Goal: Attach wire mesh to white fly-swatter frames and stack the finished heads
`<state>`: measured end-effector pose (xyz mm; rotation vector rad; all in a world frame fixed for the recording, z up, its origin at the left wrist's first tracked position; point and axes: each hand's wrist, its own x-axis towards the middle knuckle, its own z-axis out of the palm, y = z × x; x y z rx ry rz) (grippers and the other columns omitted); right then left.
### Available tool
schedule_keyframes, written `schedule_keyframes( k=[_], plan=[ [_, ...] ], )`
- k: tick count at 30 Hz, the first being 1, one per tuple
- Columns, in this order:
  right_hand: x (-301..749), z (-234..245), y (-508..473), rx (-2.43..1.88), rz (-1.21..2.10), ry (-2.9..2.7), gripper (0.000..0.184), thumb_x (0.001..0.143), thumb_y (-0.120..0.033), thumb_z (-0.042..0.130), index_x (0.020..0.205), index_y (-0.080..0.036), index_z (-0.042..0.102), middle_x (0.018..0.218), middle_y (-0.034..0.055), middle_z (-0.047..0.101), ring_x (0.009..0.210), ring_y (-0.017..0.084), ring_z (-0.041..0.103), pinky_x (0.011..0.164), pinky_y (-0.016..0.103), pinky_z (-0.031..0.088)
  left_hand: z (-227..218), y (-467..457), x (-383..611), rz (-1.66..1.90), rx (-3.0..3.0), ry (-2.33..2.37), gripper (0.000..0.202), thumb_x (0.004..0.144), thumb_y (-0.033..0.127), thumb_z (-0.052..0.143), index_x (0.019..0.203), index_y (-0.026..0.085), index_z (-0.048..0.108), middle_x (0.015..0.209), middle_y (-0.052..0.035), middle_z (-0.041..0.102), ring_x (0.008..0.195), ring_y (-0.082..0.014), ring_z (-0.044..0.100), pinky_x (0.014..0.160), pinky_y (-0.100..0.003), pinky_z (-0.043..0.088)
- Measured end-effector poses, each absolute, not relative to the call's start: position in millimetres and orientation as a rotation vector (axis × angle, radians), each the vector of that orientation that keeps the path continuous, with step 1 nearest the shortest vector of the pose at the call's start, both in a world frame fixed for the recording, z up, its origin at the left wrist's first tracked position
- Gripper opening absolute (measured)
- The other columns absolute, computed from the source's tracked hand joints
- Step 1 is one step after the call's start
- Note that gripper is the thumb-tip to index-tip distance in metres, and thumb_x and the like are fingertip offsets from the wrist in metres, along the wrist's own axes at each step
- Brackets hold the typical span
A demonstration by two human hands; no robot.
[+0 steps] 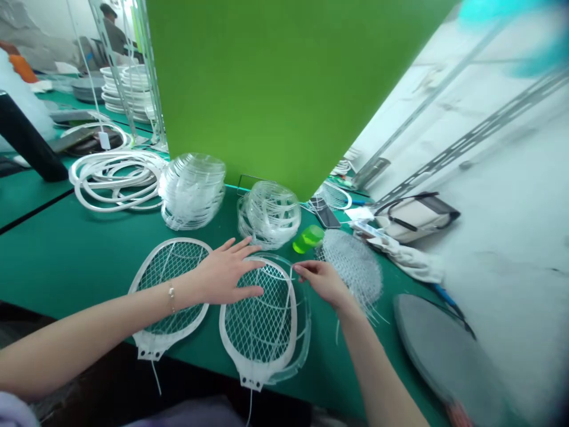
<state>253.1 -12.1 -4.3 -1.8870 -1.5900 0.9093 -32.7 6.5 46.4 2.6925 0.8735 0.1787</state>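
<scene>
A white racket-shaped frame with metal mesh (260,317) lies on the table before me, a thin wire trailing from its neck. A clear plastic ring (307,323) overlaps it, shifted to the right and sticking out past its edge. My left hand (229,274) is over the frame's upper left part, fingers spread, holding nothing. With thumb and fingertips pinched, my right hand (323,281) grips the clear ring near the frame's upper right. To the left lies a second white mesh frame (173,317), partly covered by my left forearm.
Behind the frames stand two stacks of clear plastic rings (193,190) (269,213). White rings (115,178) lie far left. A green cup-like object (308,238), a pile of mesh sheets (353,264), a phone (324,212) and a grey oval stack (440,350) are rightward. A green panel (275,89) rises behind.
</scene>
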Motion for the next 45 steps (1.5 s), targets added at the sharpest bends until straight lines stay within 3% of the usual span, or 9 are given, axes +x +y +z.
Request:
schedule_keyframes(
  k=[7,13,19,29,45],
  plan=[
    [231.2,-17.4,-5.4,-1.887,0.757,-1.679,0.019,0.084,-0.025,0.059,0.084,-0.016,0.076,0.077,0.0067,0.074,0.073,0.020,0.068,0.072,0.031,0.053,9.5,20.3,-7.6,0.109,2.737,0.882,0.064,0.093,0.069,0.048,0.135,0.022,0.062,0.159,-0.0105,0.038,0.151,-0.0337,0.022,0.119,-0.060,0.021],
    [211.2,-17.8,-9.6,-1.827,0.470,-1.887,0.025,0.090,-0.020,0.057,0.110,-0.018,0.071,0.107,0.0092,0.067,0.106,0.024,0.060,0.095,0.038,0.046,0.2,19.6,-7.0,0.123,2.752,0.867,0.071,0.090,0.073,0.049,0.135,0.020,0.061,0.159,-0.0108,0.038,0.152,-0.0322,0.021,0.122,-0.055,0.015],
    [201.2,-25.2,-2.8,-1.756,0.402,-2.045,0.020,0.094,-0.016,0.054,0.098,-0.018,0.074,0.096,0.0063,0.066,0.096,0.020,0.060,0.088,0.033,0.048,-0.3,20.3,-6.2,0.084,2.745,0.812,0.075,0.091,0.074,0.046,0.140,0.019,0.056,0.158,-0.0094,0.040,0.151,-0.0316,0.023,0.123,-0.052,0.011],
    [199.0,-29.9,-5.0,-1.733,0.295,-2.060,0.024,0.097,-0.019,0.052,0.096,-0.021,0.076,0.093,0.0053,0.067,0.090,0.020,0.062,0.082,0.032,0.050,0.9,20.4,-4.4,0.093,2.743,0.790,0.078,0.090,0.073,0.049,0.140,0.013,0.056,0.152,-0.0134,0.048,0.141,-0.0326,0.043,0.122,-0.052,0.018],
    [202.1,-36.8,-6.5,-1.674,0.269,-2.028,0.021,0.098,-0.020,0.051,0.097,-0.021,0.072,0.097,0.0042,0.068,0.088,0.018,0.065,0.077,0.028,0.051,-2.9,21.6,-5.4,0.091,2.729,0.803,0.083,0.089,0.076,0.046,0.144,0.015,0.053,0.157,-0.0124,0.042,0.146,-0.0337,0.034,0.122,-0.051,0.015]
  ],
)
